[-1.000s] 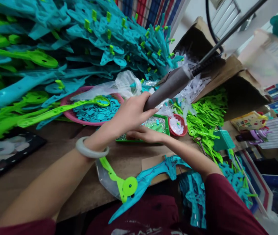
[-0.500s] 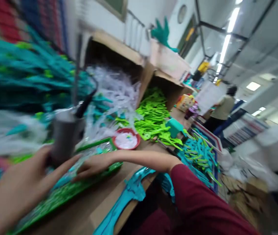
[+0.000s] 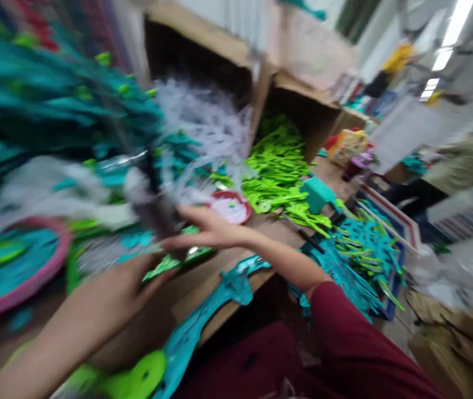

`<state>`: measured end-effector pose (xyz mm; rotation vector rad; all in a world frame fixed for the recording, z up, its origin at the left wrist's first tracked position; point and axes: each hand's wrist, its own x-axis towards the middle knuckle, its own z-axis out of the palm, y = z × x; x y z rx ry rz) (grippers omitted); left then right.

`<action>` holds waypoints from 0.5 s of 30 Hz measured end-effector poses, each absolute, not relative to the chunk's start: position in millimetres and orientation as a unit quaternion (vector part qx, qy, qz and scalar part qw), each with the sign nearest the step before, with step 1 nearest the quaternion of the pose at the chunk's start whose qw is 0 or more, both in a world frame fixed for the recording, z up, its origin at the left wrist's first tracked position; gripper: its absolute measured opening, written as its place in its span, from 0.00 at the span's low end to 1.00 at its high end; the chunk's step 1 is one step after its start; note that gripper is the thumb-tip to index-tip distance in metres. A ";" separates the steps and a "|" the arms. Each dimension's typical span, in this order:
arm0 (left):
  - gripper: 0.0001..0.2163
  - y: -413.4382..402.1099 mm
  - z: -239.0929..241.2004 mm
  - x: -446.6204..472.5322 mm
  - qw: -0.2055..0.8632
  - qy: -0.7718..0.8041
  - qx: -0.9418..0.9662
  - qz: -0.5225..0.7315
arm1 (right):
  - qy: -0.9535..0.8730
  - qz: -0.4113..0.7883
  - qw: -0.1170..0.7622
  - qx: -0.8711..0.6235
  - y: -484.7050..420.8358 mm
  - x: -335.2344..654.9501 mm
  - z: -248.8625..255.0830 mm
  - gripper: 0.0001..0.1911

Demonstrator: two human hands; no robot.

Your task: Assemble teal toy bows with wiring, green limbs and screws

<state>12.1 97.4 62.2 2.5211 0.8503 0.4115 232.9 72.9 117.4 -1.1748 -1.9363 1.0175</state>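
Note:
The view is smeared by motion. My left hand (image 3: 126, 285) reaches forward just below a grey cylindrical tool (image 3: 153, 213) that hangs over a green tray (image 3: 169, 263); its fingers are blurred, so its grip is unclear. My right hand (image 3: 203, 230) lies over the tray's right end with fingers stretched toward the tool and thumb raised. A small red bowl (image 3: 230, 208) sits just beyond it. A long teal plastic part (image 3: 219, 299) lies on the table's near edge.
A pink basket (image 3: 32, 277) of teal pieces is at the left, with heaped teal parts behind. Cardboard boxes (image 3: 303, 105) spill white scraps and lime-green parts (image 3: 278, 172). A teal block (image 3: 317, 194) lies right. Another person (image 3: 456, 166) is far right.
The camera has swung right and then partly back. My left hand has dropped lower on the grey tool; my right hand stays at the green tray, fingers now more stretched.

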 end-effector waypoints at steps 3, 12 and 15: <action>0.20 91.9 58.4 -5.9 0.206 0.422 0.877 0.100 | -0.643 0.476 0.433 -0.416 63.6 251.2 110.0 0.26; 0.18 127.8 46.5 42.7 0.339 0.326 0.876 0.108 | -0.561 0.473 0.519 -0.439 60.2 235.0 87.9 0.27; 0.17 128.2 63.6 41.3 0.322 0.344 0.869 0.152 | -0.529 0.383 0.605 -0.455 65.0 222.3 84.2 0.22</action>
